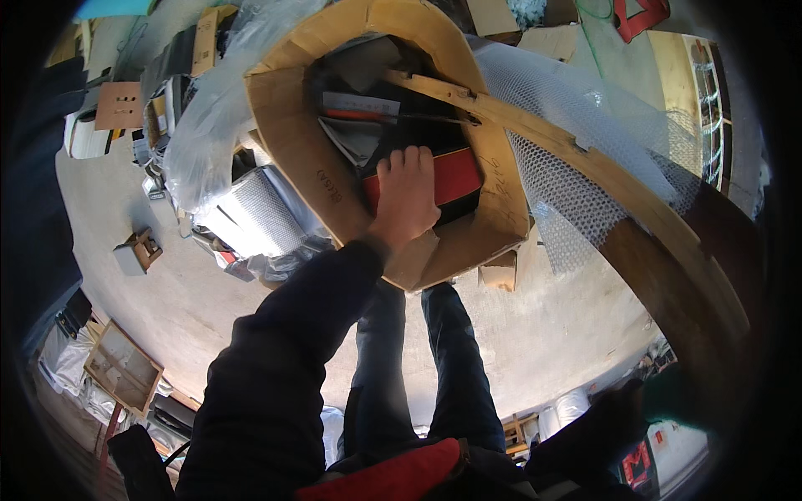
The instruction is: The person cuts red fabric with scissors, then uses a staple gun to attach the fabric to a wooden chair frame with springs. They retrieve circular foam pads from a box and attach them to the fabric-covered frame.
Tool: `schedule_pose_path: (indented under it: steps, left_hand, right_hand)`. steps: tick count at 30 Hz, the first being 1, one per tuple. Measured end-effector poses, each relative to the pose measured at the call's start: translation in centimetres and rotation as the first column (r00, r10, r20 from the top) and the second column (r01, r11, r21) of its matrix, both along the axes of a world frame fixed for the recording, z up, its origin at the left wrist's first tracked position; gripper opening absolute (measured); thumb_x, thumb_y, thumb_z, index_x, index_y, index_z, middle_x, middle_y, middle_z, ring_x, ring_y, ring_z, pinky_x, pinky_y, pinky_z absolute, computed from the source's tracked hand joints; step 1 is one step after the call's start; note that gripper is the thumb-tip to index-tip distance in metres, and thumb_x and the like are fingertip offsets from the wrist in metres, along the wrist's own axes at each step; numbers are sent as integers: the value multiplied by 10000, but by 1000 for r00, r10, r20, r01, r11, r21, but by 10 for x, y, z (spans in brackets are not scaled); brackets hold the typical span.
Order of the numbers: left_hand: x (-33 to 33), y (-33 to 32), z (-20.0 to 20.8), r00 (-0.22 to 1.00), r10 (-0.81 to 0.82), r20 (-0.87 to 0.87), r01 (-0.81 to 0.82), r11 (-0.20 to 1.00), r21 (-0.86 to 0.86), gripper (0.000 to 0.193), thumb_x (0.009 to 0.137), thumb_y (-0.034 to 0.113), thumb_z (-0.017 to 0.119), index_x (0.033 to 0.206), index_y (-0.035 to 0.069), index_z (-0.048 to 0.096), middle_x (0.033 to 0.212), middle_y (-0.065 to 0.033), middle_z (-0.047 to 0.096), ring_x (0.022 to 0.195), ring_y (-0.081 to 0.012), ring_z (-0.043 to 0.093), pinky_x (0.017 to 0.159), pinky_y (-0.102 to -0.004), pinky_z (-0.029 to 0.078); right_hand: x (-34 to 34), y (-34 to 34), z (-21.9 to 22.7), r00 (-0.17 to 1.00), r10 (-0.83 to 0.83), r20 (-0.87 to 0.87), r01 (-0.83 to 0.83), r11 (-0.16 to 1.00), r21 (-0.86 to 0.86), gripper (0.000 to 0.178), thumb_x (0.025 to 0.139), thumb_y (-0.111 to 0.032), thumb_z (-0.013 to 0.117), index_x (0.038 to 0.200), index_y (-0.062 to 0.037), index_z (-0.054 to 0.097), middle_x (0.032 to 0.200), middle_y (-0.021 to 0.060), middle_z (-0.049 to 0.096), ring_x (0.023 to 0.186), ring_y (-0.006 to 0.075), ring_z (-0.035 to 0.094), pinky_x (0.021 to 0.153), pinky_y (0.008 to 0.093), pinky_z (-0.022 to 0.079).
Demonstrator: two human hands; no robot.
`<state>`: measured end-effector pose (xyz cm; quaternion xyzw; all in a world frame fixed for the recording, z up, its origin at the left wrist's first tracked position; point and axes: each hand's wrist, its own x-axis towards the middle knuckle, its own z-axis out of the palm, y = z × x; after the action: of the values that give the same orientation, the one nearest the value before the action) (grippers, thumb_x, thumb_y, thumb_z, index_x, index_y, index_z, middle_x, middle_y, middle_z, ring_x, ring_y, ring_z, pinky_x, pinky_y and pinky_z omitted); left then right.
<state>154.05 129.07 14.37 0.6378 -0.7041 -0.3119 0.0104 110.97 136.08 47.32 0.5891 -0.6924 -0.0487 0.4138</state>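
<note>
My left hand [405, 196] reaches down into an open cardboard box [288, 142]. Its fingers are bent over a red and black box [458, 177] and grip it; the fingertips are partly hidden. Beside that, inside the carton, lie a white-and-orange flat item [359, 105] and a grey-white sheet-like piece [355, 140]. A long notched wooden strip [535, 125] crosses the carton's rim and runs off to the right. My right sleeve [585, 430] stretches into the dark lower right, where the hand cannot be made out.
Bubble wrap [568, 175] hangs along the carton's right side, and clear plastic film [221, 108] along its left. A small wooden stool [139, 251] stands on the floor to the left. Below it is a wooden tray [152, 386]. A red triangular object [640, 18] lies far right.
</note>
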Motion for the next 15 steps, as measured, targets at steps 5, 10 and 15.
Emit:
schedule_pose_path:
  steps: [5,10,15]
  left_hand:
    - [26,17,81,990,138,-30,-140,989,-51,976,641,230,933,1470,-15,481,1347,-183,521,1282,-387,507,1120,-516,393]
    - [38,26,165,934,322,-152,-347,920,-181,1009,646,267,963,1477,-15,463,1339,-204,518,1298,-413,506,1134,-530,408]
    - [76,75,262,818,479,-320,-541,829,-142,1076,664,252,991,1530,-23,415,1393,-215,523,1334,-377,554,1145,-511,466]
  right_hand:
    - [-11,-21,-2,500,-285,-818,376,922,-92,420,1165,-281,539,1486,-17,606,1434,156,660,1281,295,656,1163,376,517]
    - [-24,-20,-14,990,108,-95,-122,981,-153,430,1158,-238,579,1528,-20,540,1511,184,591,1341,330,629,1189,431,527]
    - [24,40,-41,633,52,773,-147,988,54,477,1174,-221,524,1599,-4,502,1612,203,529,1490,316,504,1258,438,412]
